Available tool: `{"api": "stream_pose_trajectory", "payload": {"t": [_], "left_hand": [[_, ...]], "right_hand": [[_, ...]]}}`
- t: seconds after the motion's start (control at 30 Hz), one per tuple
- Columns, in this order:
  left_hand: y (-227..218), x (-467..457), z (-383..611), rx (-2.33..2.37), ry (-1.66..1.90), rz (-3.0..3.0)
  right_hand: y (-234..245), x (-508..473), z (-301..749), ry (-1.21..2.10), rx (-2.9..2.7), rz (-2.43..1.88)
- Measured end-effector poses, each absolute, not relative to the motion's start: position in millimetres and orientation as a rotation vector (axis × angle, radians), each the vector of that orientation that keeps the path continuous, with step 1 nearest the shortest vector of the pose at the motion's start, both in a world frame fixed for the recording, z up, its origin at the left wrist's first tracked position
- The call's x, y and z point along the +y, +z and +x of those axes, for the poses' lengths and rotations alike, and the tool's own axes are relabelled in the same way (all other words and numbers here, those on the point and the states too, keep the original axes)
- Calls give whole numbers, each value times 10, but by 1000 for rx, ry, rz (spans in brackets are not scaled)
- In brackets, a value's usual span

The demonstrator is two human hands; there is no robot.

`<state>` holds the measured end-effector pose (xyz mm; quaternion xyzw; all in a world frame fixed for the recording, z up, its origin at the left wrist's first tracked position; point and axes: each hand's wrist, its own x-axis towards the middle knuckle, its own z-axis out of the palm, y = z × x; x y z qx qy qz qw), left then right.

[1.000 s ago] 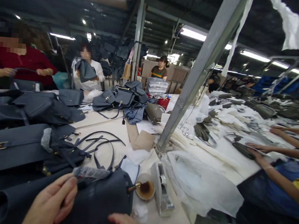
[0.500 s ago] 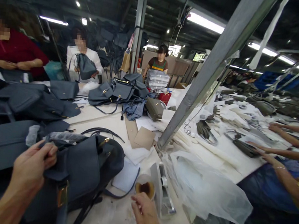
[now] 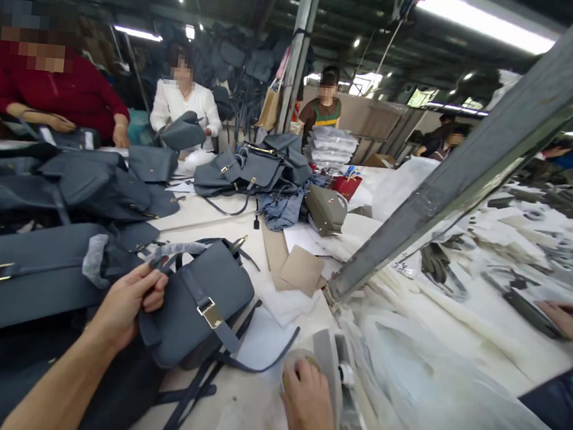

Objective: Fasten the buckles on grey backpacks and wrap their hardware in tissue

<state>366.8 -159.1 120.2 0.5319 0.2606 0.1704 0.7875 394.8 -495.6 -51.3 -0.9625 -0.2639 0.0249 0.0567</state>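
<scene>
My left hand (image 3: 131, 302) is closed on the top edge of a small dark blue-grey handbag (image 3: 199, 301) with a gold clasp, which stands tilted on the white table (image 3: 200, 224). Its straps trail toward me. A plastic-wrapped handle runs above the bag by my fingers. My right hand (image 3: 307, 404) reaches over a small round cup (image 3: 298, 362) beside a white tape dispenser (image 3: 339, 387), with its fingers curled over the cup. I cannot see whether they hold anything.
Several more blue-grey bags (image 3: 83, 187) are piled at left and at the table's middle (image 3: 253, 172). A slanted metal post (image 3: 450, 182) rises at right. Clear plastic sheets (image 3: 431, 395) lie at right. Three people work across the table; another person's hand (image 3: 571, 320) shows at far right.
The handbag has been stood up and turned so that its clasp faces me. My left hand moved right with it, while my right hand went forward to the cup.
</scene>
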Motion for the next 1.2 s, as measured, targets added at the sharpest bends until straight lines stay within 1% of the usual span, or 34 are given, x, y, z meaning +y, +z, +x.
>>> {"api": "stream_pose_trajectory", "payload": {"t": [0.07, 0.2, 0.37, 0.67, 0.97, 1.2], "left_hand": [[1243, -1672, 3620, 546, 344, 1088], [1261, -1765, 3613, 553, 351, 1066], [1195, -1704, 3616, 558, 352, 1072], [1095, -1705, 3542, 529, 264, 1083], [1091, -1623, 3569, 576, 320, 1051], [1045, -1492, 3588, 622, 363, 1036]], "right_hand": [[-566, -4683, 4051, 79, -839, -2871], [-831, -4228, 4255, 81, -792, -2912], [-1037, -4197, 4327, 133, -844, -2877], [-1078, -4402, 4511, 260, -838, -2744], [-1061, -4450, 4689, 357, -847, -2645], [-1136, -4386, 4697, 262, -674, -2818]]}}
